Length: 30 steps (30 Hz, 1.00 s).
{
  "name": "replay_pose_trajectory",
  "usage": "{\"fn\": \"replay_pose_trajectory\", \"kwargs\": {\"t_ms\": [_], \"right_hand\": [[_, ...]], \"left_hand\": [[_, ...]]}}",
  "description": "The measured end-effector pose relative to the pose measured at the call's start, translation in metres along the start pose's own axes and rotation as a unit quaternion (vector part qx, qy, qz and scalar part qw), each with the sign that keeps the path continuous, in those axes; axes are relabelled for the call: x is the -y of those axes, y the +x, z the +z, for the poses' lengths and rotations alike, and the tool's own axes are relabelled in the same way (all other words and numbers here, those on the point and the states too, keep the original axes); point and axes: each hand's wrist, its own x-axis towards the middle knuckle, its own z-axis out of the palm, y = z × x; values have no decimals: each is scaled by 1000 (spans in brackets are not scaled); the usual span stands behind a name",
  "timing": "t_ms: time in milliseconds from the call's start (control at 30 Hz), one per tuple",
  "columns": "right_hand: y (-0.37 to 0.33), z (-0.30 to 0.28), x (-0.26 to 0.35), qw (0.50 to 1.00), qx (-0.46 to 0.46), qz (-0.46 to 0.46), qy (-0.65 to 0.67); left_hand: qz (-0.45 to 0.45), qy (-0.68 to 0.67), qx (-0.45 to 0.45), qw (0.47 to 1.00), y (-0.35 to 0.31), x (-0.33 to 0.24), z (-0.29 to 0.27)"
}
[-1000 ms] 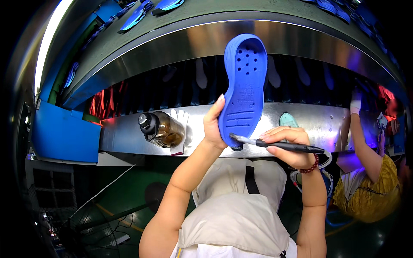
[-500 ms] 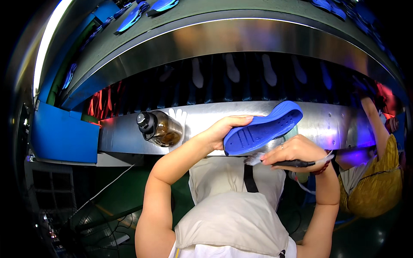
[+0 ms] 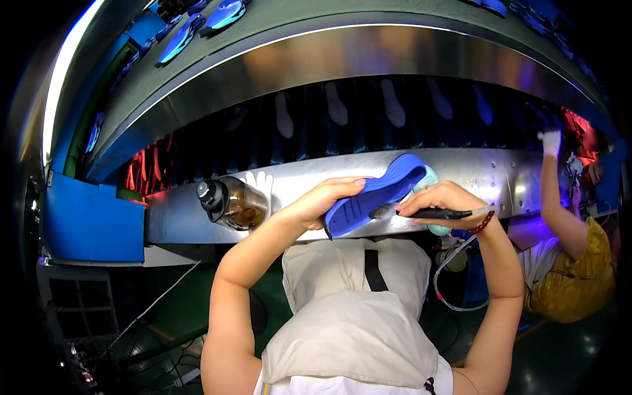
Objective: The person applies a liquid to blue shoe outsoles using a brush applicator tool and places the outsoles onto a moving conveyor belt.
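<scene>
My left hand [image 3: 324,201] grips a blue clog-style shoe [image 3: 355,203] by its far left side, thumb on the rim. The shoe is tilted so that its inner face with grooves shows. My right hand [image 3: 442,199] is closed around a brush [image 3: 434,213] with a black handle. Its pale bristles lie against or just over the inside of the shoe; contact is hard to tell. Behind the right hand, a pale mint-green object [image 3: 429,179] is partly hidden.
A brown-tinted bottle [image 3: 242,203] with a black cap stands left on the metal ledge [image 3: 289,171], beside a white glove [image 3: 261,183]. Beyond are dark slots with sole shapes [image 3: 394,105] and a conveyor [image 3: 283,14] carrying blue shoe parts. At right, a co-worker's arm [image 3: 554,184] reaches in.
The brush has moved from below the shoe's near edge up onto its inner face. The shoe has turned slightly. The co-worker's gloved hand now shows at the slots.
</scene>
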Motion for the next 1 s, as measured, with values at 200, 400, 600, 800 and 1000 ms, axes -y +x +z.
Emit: {"fn": "replay_pose_trajectory", "kwargs": {"t_ms": [200,400,600,800,1000], "right_hand": [[-6,2,14,973,-69,78,205],[12,44,-20,937,-233,81,247],[15,50,-42,916,-327,66,223],[24,36,-51,840,-509,117,147],[-25,18,-17,868,-289,-52,400]], "left_hand": [[28,-131,-14,991,3,13,-13],[62,-219,-17,974,16,25,-4],[95,-259,-7,961,27,32,-9],[87,-283,-39,954,26,38,-10],[240,-73,31,968,4,-6,4]]}}
